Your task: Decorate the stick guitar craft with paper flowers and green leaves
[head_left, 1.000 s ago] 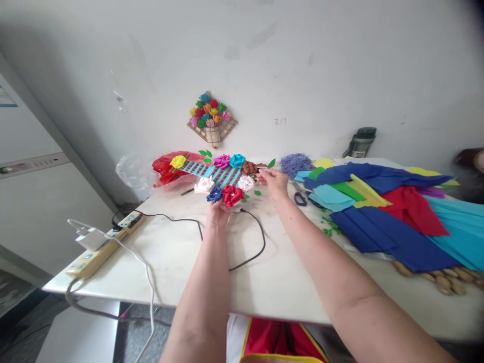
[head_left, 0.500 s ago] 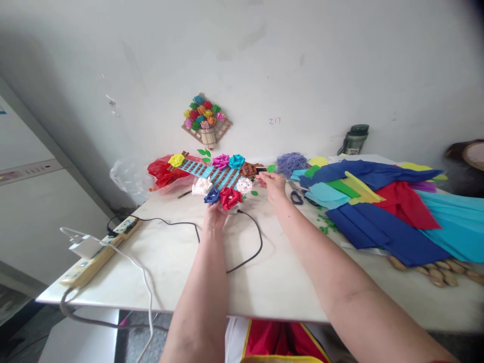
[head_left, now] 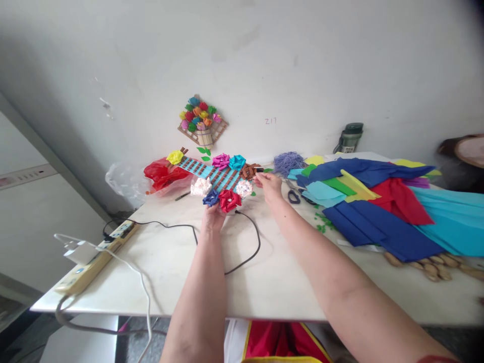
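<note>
My left hand (head_left: 214, 218) is closed on the lower edge of a craft panel (head_left: 194, 167) made of brown strips over light blue, held tilted above the table. Folded flowers ring the panel: a yellow one (head_left: 175, 157), a magenta one (head_left: 221, 161), a turquoise one (head_left: 237, 162), a brown one (head_left: 248, 171), two whitish ones, a dark blue one (head_left: 210, 197) and a red one (head_left: 230, 200). At the panel's right end, my right hand (head_left: 269, 184) pinches beside the brown flower. A small dark piece shows at its fingertips; whether it belongs to the panel I cannot tell.
Scissors (head_left: 293, 196), purple shreds (head_left: 289, 162) and coloured sheets (head_left: 372, 224) lie to the right, with a green flask (head_left: 350, 137) behind. A red plastic bag (head_left: 162, 174) lies left. A power strip (head_left: 91, 264) and cables cross the table's left side. A flower craft (head_left: 204, 121) leans on the wall.
My right hand has shifted slightly left, closer to the brown flower. The panel stays in my left hand, almost unmoved. The whole view has shifted a little.
</note>
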The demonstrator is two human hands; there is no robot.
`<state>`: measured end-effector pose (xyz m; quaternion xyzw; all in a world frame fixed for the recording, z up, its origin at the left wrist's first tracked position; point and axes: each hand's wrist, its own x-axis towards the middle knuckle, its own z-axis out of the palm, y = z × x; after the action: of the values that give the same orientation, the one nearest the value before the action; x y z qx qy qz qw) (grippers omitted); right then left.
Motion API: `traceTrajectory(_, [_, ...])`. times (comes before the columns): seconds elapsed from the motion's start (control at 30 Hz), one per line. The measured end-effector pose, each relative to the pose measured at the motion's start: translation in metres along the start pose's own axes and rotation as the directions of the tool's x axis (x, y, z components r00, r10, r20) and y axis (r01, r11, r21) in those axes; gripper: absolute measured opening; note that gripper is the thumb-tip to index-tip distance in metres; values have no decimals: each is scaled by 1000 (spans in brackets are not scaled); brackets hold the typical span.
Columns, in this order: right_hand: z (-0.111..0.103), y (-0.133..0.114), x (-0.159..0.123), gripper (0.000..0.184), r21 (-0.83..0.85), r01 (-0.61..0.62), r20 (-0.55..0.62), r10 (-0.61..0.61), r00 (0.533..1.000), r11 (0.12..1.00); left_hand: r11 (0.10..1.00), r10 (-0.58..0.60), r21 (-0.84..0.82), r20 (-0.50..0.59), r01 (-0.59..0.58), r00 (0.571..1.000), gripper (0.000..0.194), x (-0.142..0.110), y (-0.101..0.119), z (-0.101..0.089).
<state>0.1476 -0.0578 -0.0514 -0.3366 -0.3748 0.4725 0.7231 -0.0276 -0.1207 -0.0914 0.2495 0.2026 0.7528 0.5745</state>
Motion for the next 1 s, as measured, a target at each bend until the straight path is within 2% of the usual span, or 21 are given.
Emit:
traceTrajectory(0.27, [-1,5,2,13,-80,43,-31,-45,998,996,999,17,-27,-32,-18,999,28,5,-2,-6])
traceTrajectory(0.67, [-2,8,4,9,-119,44,-16,-47,999,992,999,26,-40,-7,-26,1000,26,6,-3,-9])
traceTrajectory(1.0, [0,11,7,12,-170,53,47,-46,998,984,997,-37,-69,-32,35,999,31,6,-4,-6])
